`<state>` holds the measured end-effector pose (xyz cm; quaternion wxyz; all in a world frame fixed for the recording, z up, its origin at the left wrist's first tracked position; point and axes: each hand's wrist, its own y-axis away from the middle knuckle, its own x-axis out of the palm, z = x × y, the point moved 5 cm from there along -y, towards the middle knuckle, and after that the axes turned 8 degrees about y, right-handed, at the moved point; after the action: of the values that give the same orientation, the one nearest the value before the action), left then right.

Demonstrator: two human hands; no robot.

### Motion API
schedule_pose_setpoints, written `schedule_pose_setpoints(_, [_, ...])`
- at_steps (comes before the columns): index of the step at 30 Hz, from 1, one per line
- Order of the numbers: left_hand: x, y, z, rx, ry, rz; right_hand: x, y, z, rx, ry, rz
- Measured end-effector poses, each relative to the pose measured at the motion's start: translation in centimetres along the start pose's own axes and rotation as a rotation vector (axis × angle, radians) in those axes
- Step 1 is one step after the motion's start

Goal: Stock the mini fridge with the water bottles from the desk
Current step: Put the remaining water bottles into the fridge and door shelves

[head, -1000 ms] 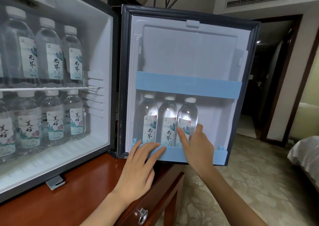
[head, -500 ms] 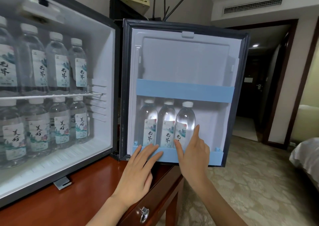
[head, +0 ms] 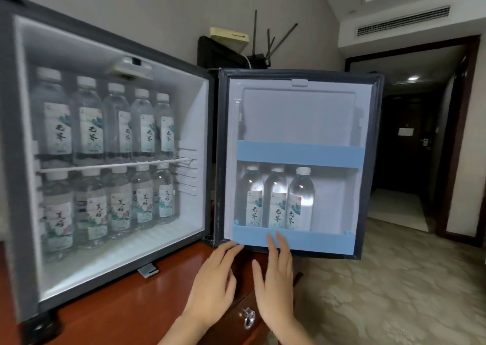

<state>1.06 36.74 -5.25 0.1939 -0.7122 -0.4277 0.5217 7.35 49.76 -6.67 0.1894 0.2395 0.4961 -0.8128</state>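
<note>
The mini fridge (head: pixel 210 150) stands open on the wooden desk (head: pixel 126 308). Several water bottles (head: pixel 142 123) fill its upper wire shelf and several more (head: pixel 118 207) its floor. Three bottles (head: pixel 276 200) stand in the lower pocket of the open door (head: pixel 299 115), behind a blue rail (head: pixel 315 242). My left hand (head: pixel 213 284) hovers with straight fingers just below the door's lower left corner, holding nothing. My right hand (head: pixel 276 279) is beside it, fingers straight, with fingertips over the blue rail; whether they touch it is unclear.
A router with antennas (head: pixel 263 52) and a beige box (head: pixel 228 36) sit behind the fridge. A drawer with a metal pull (head: pixel 248 317) is under my hands. Patterned carpet (head: pixel 394 292) lies to the right, and a dark doorway (head: pixel 413 139) is beyond.
Both hands drew back and down from the door pocket; my right fingers left the rightmost door bottle. The view pulled back, showing more of the fridge.
</note>
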Motion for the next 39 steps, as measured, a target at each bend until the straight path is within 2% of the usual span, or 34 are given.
schedule_pose_setpoints(3, [-2.4, 1.6, 0.7, -0.093, 0.019, -0.021, 1.7, 0.4, 4.5, -0.094, -0.249, 0.142])
schedule_pose_setpoints(5, [-4.6, 2.9, 1.5, -0.165, 0.026, -0.061, 2.8, 0.3, 7.5, -0.095, -0.359, 0.208])
schedule_pose_setpoints(12, [-13.2, 8.5, 3.6, -0.318, -0.048, -0.202, 7.1, 3.1, 16.5, -0.095, -0.601, 0.352])
schedule_pose_setpoints(25, [-28.2, 20.4, 3.1, -0.469, -0.273, -0.462, 9.4, 10.0, 33.2, -0.233, -0.761, 0.454])
schedule_pose_setpoints(33, [-36.7, 28.5, 1.6, -0.657, -0.404, -0.685, 8.8, 15.0, 42.6, -0.405, -0.805, 0.504])
schedule_pose_setpoints(39, [-40.3, 31.9, 2.9, -0.857, -0.405, -0.863, 8.8, 17.5, 48.0, -0.570, -0.768, 0.517])
